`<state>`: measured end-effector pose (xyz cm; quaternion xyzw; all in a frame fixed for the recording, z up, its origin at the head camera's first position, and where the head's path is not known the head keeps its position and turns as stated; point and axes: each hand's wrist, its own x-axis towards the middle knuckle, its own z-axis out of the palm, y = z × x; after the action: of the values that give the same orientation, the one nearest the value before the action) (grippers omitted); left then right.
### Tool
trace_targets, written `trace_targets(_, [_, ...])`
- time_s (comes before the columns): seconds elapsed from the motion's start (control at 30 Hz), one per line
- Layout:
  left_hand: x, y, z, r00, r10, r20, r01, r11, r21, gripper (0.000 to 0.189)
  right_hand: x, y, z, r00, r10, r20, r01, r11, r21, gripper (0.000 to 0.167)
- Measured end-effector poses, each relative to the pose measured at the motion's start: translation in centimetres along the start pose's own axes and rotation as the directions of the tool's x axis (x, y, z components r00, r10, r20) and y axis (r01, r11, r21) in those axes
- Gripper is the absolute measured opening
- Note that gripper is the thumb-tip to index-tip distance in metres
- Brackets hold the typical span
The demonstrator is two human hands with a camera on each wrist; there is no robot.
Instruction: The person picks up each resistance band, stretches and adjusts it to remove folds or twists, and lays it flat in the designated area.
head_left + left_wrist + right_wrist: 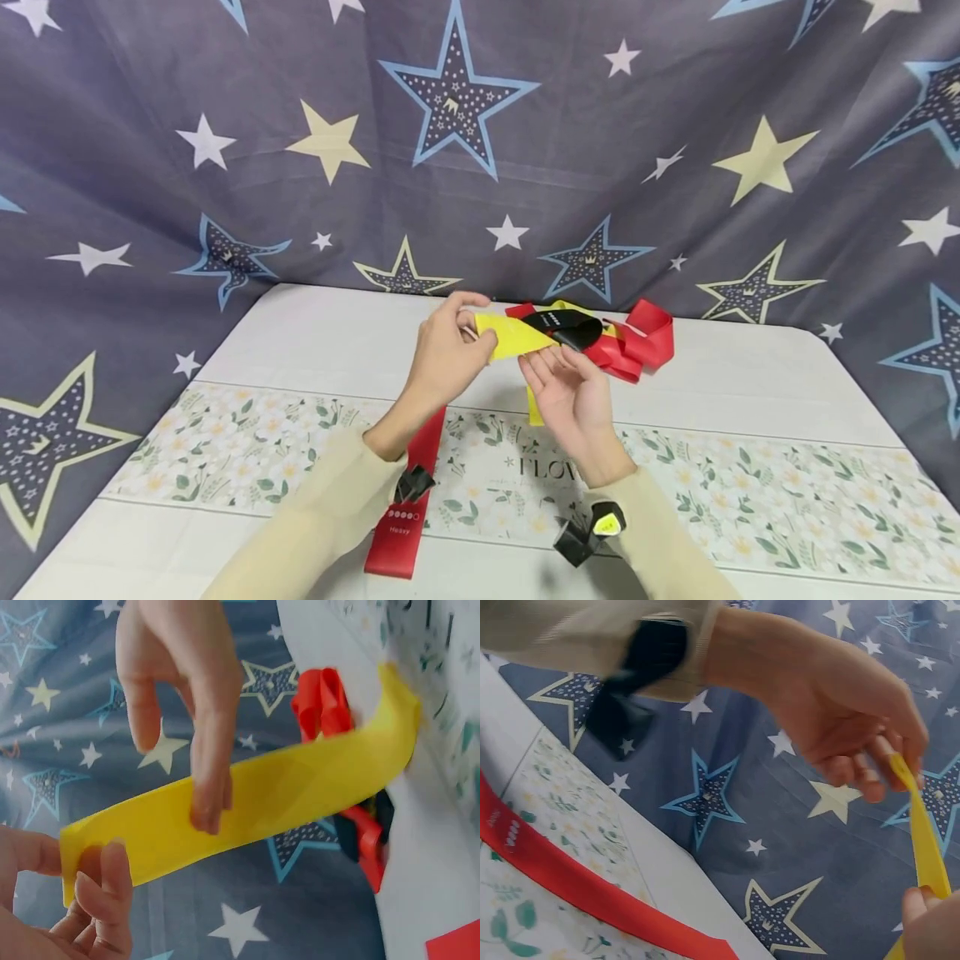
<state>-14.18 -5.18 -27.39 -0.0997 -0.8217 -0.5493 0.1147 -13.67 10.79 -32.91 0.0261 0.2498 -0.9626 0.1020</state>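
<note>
A yellow resistance band (513, 336) is held up above the table. Its end is pinched between the thumb and fingers of my left hand (453, 346), also seen at the band's end in the left wrist view. My right hand (573, 400) is palm up, its extended fingers touching the band further along. In the left wrist view, the right hand's fingers (212, 765) lie straight across the yellow strip (292, 784), with the thumb apart from it. The lower part of the band hangs behind the right hand, partly hidden.
A heap of red bands (648, 337) with a black band (566, 325) lies at the table's back. A red band marked "Heavy" (393, 542) lies under my left forearm. The white table (750, 367) has a floral strip; a star-patterned curtain (480, 200) hangs behind.
</note>
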Motion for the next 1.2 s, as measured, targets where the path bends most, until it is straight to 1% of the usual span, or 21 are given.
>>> trace_targets(0.07, [-0.6,-0.4,0.1,0.999,-0.048,0.024,0.049,0.999,-0.018,0.035,0.2,-0.3,0.0,0.999,-0.004,-0.039,0.005,1.000,0.029,0.019])
trace_targets(0.13, [-1.2,-0.8,0.3,0.993,-0.101,0.052,0.103,0.994,-0.035,0.035,0.4,-0.5,0.1,0.998,-0.007,-0.056,0.008,1.000,0.030,0.019])
trace_targets(0.2, [-1.7,-1.3,0.5,0.986,-0.143,0.082,0.147,0.988,-0.049,0.036,0.7,-0.7,0.1,0.999,-0.006,-0.054,0.007,1.000,0.008,0.030])
trace_targets(0.3, [-2.5,-2.0,0.5,0.973,-0.191,0.128,0.202,0.976,-0.076,0.036,1.2,-0.6,0.1,0.999,-0.014,-0.033,0.012,0.997,-0.078,0.049])
trace_targets(0.43, [-3.4,-2.7,0.3,0.957,-0.237,0.166,0.257,0.960,-0.112,0.029,1.8,-0.1,0.0,1.000,-0.019,-0.004,0.018,0.978,-0.210,0.057])
trace_targets(0.47, [-3.7,-2.8,0.3,0.952,-0.250,0.175,0.272,0.955,-0.117,0.028,2.0,0.0,0.0,1.000,-0.019,-0.001,0.018,0.972,-0.233,0.058])
trace_targets(0.53, [-4.1,-3.0,0.3,0.944,-0.272,0.188,0.295,0.950,-0.103,0.028,2.2,0.2,-0.1,1.000,-0.016,-0.019,0.010,0.968,-0.249,0.056])
trace_targets(0.63, [-4.7,-3.3,0.3,0.930,-0.306,0.204,0.328,0.941,-0.082,0.030,2.5,0.3,-0.1,0.998,-0.012,-0.054,-0.002,0.966,-0.258,0.053])
trace_targets(0.7, [-5.2,-3.5,0.2,0.923,-0.320,0.213,0.341,0.937,-0.072,0.033,2.7,0.4,-0.1,0.997,-0.006,-0.082,-0.015,0.966,-0.260,0.052])
trace_targets(0.77, [-5.5,-3.7,0.3,0.920,-0.322,0.224,0.347,0.935,-0.080,0.036,2.9,0.3,-0.1,0.994,-0.004,-0.113,-0.028,0.960,-0.278,0.052])
trace_targets(0.87, [-6.2,-4.0,0.2,0.913,-0.325,0.248,0.355,0.930,-0.090,0.038,3.4,0.3,-0.1,0.987,-0.004,-0.162,-0.056,0.929,-0.365,0.052])
trace_targets(0.97, [-6.7,-4.2,0.1,0.904,-0.334,0.266,0.367,0.926,-0.085,0.037,4.0,0.2,-0.2,0.982,-0.013,-0.189,-0.082,0.869,-0.487,0.051])
trace_targets(1.07, [-7.3,-4.3,0.0,0.897,-0.343,0.279,0.378,0.922,-0.083,0.035,4.5,0.1,-0.2,0.982,-0.019,-0.188,-0.091,0.825,-0.558,0.048])
trace_targets(1.13, [-7.6,-4.4,0.0,0.889,-0.348,0.298,0.392,0.914,-0.101,0.033,4.8,0.2,-0.3,0.983,-0.022,-0.184,-0.088,0.818,-0.569,0.046])
trace_targets(1.2, [-8.0,-4.4,-0.1,0.878,-0.351,0.325,0.407,0.905,-0.122,0.033,5.2,0.2,-0.4,0.982,-0.030,-0.186,-0.084,0.814,-0.575,0.050])
